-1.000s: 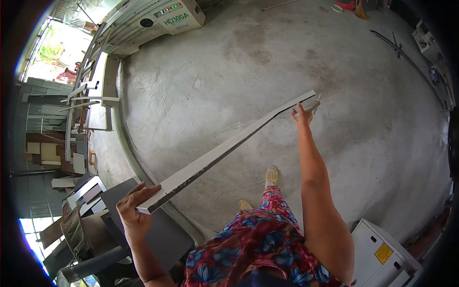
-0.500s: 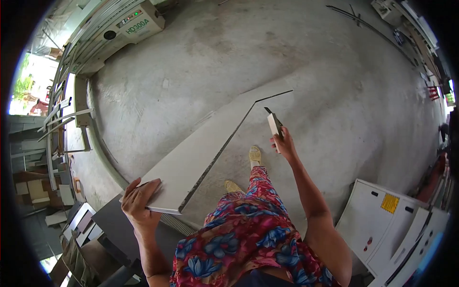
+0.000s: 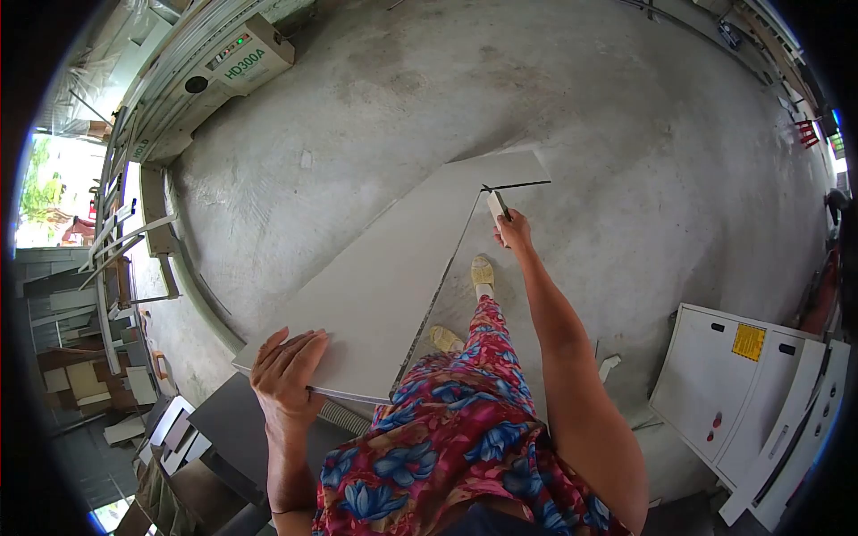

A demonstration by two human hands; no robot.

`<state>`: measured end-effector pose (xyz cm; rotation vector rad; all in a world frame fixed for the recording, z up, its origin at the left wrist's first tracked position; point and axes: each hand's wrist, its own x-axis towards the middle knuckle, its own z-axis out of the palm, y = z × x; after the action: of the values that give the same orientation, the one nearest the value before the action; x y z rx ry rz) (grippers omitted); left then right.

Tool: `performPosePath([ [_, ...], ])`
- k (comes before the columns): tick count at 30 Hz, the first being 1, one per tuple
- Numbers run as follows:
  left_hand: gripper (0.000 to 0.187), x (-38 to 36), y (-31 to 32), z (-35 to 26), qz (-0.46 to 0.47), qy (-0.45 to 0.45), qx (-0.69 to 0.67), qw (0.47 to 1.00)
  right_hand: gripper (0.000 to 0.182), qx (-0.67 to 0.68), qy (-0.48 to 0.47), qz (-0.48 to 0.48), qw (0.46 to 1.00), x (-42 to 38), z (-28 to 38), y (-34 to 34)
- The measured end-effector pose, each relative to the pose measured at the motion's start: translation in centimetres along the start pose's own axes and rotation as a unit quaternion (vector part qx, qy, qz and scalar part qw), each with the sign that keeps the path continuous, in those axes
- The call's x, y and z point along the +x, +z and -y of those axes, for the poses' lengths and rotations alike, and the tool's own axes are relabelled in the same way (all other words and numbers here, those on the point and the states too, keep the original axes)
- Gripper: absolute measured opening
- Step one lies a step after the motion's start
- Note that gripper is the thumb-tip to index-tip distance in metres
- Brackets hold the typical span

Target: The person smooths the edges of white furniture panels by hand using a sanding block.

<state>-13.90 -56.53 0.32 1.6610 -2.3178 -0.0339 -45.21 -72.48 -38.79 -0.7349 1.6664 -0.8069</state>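
My left hand (image 3: 288, 368) grips the near end of a long pale board (image 3: 384, 268), its fingers lying over the top face. The board slants away across the view; a corner is cut out of its right side, and dark edges line that notch. My right hand (image 3: 513, 230) is closed around a cream-coloured, block-like tool (image 3: 497, 210) with a dark pointed blade (image 3: 487, 188). The blade's tip overlaps the inner corner of the notch in this view. The underside of the board is hidden.
A machine marked HD300A (image 3: 246, 67) stands at the upper left. A white cabinet (image 3: 706, 384) with a yellow label is at the lower right. Board offcuts (image 3: 85, 384) lie at far left. My feet in yellow shoes (image 3: 483, 272) stand on the concrete floor.
My right hand has brought the tool left and upward to the board's notch. The board's near end has shifted right, and more of its top face shows.
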Motion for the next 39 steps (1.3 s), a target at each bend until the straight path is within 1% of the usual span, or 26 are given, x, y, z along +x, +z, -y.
performPosePath([
  [5,0.038,0.4,0.2,-0.4,-0.007,0.021,-0.005,1.0,0.012,-0.041,0.001,-0.003,0.999,0.6,0.3,0.1],
  [8,0.04,0.6,0.0,-0.7,0.002,0.029,0.002,1.0,0.016,-0.094,0.007,0.017,0.995,1.3,0.0,-0.1],
  [14,0.043,0.7,-0.1,-0.8,0.007,0.047,0.001,0.999,0.014,-0.087,0.025,0.04,0.995,0.9,0.2,-0.8],
  [17,0.043,0.6,0.0,-1.0,0.009,0.054,-0.003,0.999,0.015,-0.09,0.039,0.068,0.993,0.6,0.3,-1.5],
  [21,0.045,0.4,0.1,-1.1,0.015,0.066,-0.001,0.998,0.019,-0.105,0.032,0.084,0.99,-0.7,0.6,-1.9],
  [28,0.048,0.2,0.1,-1.1,0.027,0.082,-0.006,0.996,0.025,-0.063,0.028,0.097,0.993,-4.9,0.7,-2.7],
  [31,0.047,0.0,0.3,-1.4,0.022,0.091,-0.024,0.995,0.028,-0.045,0.021,0.097,0.994,-7.0,0.7,-3.3],
  [35,0.044,-0.2,0.4,-1.5,0.027,0.111,-0.015,0.993,0.032,-0.025,0.022,0.109,0.993,-10.1,1.1,-3.9],
  [37,0.042,-0.4,0.4,-1.6,0.029,0.117,-0.016,0.993,0.026,-0.012,0.001,0.099,0.995,-11.8,1.1,-4.1],
  [38,0.044,-0.5,0.5,-1.7,0.03,0.121,-0.017,0.992,0.024,-0.006,-0.01,0.093,0.996,-12.5,1.0,-4.1],
  [39,0.046,-0.6,0.5,-1.7,0.032,0.125,-0.017,0.991,0.027,-0.009,-0.012,0.099,0.995,-13.1,0.6,-4.2],
])
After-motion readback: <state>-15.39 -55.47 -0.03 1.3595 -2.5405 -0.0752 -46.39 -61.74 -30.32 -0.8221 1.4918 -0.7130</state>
